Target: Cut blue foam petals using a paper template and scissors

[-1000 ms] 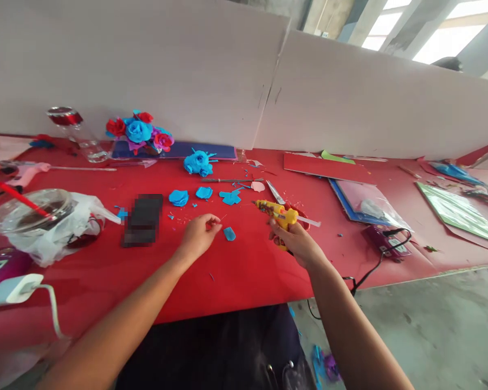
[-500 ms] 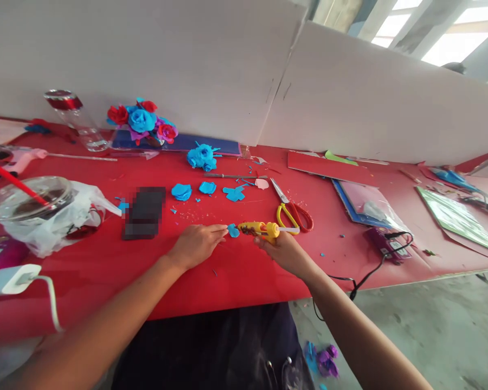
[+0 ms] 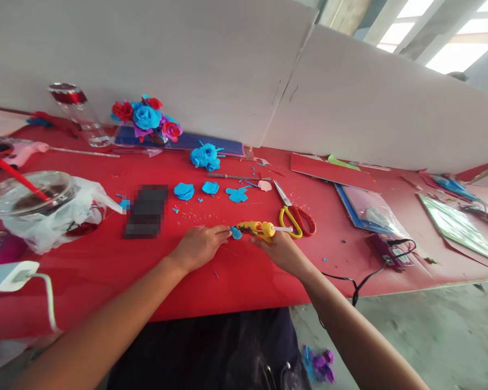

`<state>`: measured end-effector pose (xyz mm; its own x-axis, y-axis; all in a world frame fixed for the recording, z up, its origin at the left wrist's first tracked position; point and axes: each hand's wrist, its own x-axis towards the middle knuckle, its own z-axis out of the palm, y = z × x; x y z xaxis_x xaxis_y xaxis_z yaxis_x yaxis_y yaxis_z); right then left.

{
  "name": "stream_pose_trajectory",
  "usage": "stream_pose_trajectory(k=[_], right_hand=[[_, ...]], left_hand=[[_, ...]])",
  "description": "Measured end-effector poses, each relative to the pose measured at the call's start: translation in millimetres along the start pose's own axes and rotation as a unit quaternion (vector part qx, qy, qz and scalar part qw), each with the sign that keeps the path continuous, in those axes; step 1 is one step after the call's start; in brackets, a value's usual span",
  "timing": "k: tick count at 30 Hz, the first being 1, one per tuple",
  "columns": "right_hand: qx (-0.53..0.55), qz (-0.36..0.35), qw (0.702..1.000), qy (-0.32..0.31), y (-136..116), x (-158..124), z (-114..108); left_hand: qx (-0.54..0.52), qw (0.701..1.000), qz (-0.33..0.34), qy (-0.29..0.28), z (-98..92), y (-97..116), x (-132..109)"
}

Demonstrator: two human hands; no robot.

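Between the fingertips of my left hand (image 3: 200, 246) is a small blue paper petal (image 3: 236, 233). My right hand (image 3: 282, 250) is wrapped round a yellow hot glue gun (image 3: 257, 228), with a white glue stick (image 3: 283, 229) poking out of its back end. The gun's nozzle points left and meets the petal, or comes very close to it. Beyond my hands lie a stack of blue petals (image 3: 184, 190), a smaller stack (image 3: 210, 188) and a cross-shaped blue cutout (image 3: 237, 194). Scissors with yellow and red handles (image 3: 296, 219) rest just past my right hand.
Blue paper flowers (image 3: 205, 156) and a bouquet (image 3: 147, 117) stand at the back by a glass bottle (image 3: 81, 116). On the left are a bagged drink cup (image 3: 32, 195) and a blurred dark object (image 3: 146, 211). A purple box with a cable (image 3: 388, 250) sits at right.
The view has shifted slightly. The glue gun has moved a little left against the petal, and both hands keep their grips.
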<state>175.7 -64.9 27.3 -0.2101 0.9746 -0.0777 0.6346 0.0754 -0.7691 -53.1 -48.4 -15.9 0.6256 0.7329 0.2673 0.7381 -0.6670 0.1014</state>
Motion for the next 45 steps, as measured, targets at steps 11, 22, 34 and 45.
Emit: stream_pose_trajectory(k=[11, 22, 34, 45], right_hand=[[-0.009, 0.000, 1.000, -0.015, -1, 0, 1], [-0.010, 0.003, 0.999, -0.039, -7, -12, -6], [-0.030, -0.012, 0.998, -0.054, -13, -23, -19], [-0.043, 0.002, 0.999, -0.006, -11, -3, -21]], left_hand=[[-0.030, 1.000, 0.003, 0.007, -1.8, 2, 1], [-0.077, 0.997, -0.011, 0.018, 0.8, 0, 1], [-0.049, 0.999, -0.006, -0.001, 1.4, 1, 1], [-0.065, 0.998, -0.017, -0.008, -0.9, 2, 1]])
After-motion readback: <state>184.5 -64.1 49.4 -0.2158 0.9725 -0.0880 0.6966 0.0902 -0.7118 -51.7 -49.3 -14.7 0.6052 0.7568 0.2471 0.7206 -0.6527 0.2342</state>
